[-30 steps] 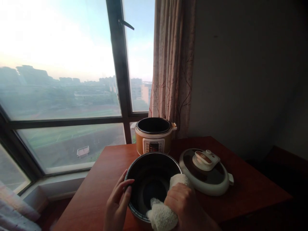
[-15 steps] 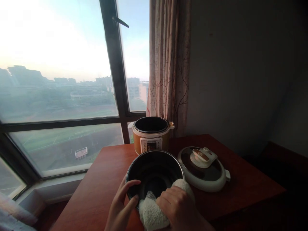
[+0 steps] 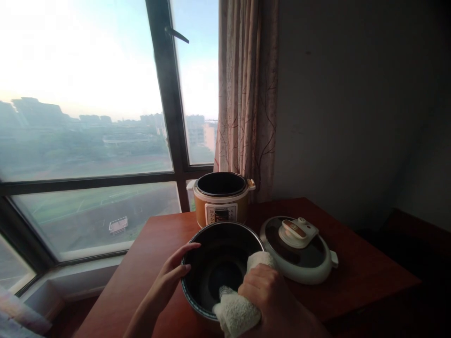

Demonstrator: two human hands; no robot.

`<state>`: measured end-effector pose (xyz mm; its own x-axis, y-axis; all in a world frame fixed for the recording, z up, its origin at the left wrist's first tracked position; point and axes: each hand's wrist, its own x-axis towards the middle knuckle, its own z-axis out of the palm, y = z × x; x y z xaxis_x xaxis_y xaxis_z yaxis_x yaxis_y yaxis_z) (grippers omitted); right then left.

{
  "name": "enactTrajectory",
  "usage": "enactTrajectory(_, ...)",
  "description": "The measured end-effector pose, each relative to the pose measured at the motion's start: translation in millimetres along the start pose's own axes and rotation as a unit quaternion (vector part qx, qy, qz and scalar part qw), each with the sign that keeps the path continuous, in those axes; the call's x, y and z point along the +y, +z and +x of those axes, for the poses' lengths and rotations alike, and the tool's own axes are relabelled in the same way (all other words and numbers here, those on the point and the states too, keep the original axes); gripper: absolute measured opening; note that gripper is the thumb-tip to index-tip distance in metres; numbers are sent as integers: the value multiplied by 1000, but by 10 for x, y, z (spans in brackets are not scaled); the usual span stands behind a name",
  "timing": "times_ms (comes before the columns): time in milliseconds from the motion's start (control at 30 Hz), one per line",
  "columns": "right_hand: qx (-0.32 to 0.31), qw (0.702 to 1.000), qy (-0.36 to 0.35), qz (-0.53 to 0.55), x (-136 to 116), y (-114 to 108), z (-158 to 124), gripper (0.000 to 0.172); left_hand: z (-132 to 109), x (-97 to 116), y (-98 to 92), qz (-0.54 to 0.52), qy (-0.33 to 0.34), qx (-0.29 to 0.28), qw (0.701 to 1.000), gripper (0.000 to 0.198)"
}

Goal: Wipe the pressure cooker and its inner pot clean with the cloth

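Note:
A dark inner pot (image 3: 211, 263) is tilted toward me near the table's front, its round mouth facing up. My left hand (image 3: 176, 267) grips its rim on the left side, thumb and fingers around the edge. My right hand (image 3: 260, 293) is closed on a pale, fluffy towel (image 3: 237, 312), which lies over the pot's right and front rim. One end of the towel hangs into the pot. Behind the pot stands the brown and cream electric cooker (image 3: 201, 206), open at the top. The cooker's lid (image 3: 299, 272) lies on the table to the right, handle upward.
The reddish-brown table (image 3: 141, 263) carries all of these. A large window (image 3: 95, 211) is on the left, with a patterned curtain (image 3: 243, 94) behind the cooker. A dark wall (image 3: 334, 117) rises behind the table at right.
My left hand has moved up and left along the pot's rim. My right hand has shifted slightly right and up with the towel, and the pot has turned or tilted a little.

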<state>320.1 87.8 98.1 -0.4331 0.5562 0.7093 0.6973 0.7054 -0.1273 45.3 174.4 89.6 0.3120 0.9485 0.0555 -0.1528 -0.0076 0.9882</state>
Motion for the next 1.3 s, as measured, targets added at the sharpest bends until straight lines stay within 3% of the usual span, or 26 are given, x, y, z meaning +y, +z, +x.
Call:
enactTrajectory(167, 56, 998, 8, 13, -58, 91, 8, 49, -133, -126, 168, 53, 74, 147, 985, 36)
enactTrajectory(267, 86, 996, 8, 10, -72, 186, 2, 49, -240, -198, 261, 107, 91, 192, 971, 37)
enactTrajectory(500, 115, 991, 13, -69, -253, 342, 25, 59, -580, -374, 549, 270, 176, 212, 923, 33)
enactTrajectory(700, 101, 988, 15, -116, -375, 309, 47, 62, -623, -372, 522, 239, 153, 221, 933, 23)
enactTrajectory(800, 90, 988, -3, -125, -376, 323, 29, 55, -570, -338, 461, 228, 149, 220, 937, 22)
enactTrajectory(933, 58, 991, -32, -112, -327, 307, -8, 34, -460, -275, 346, 197, 139, 190, 952, 25)
enactTrajectory(1033, 25, 995, -56, -82, -224, 212, -25, 29, -351, -162, 215, 166, 114, 137, 970, 30)
enactTrajectory(1167, -13, 997, -76, 1, -48, -3, -21, 30, -187, 69, 19, 102, 59, 30, 993, 35)
enactTrajectory(1300, -25, 996, -55, 64, 49, -137, -29, 45, -43, 229, -112, 121, 13, -54, 991, 33)
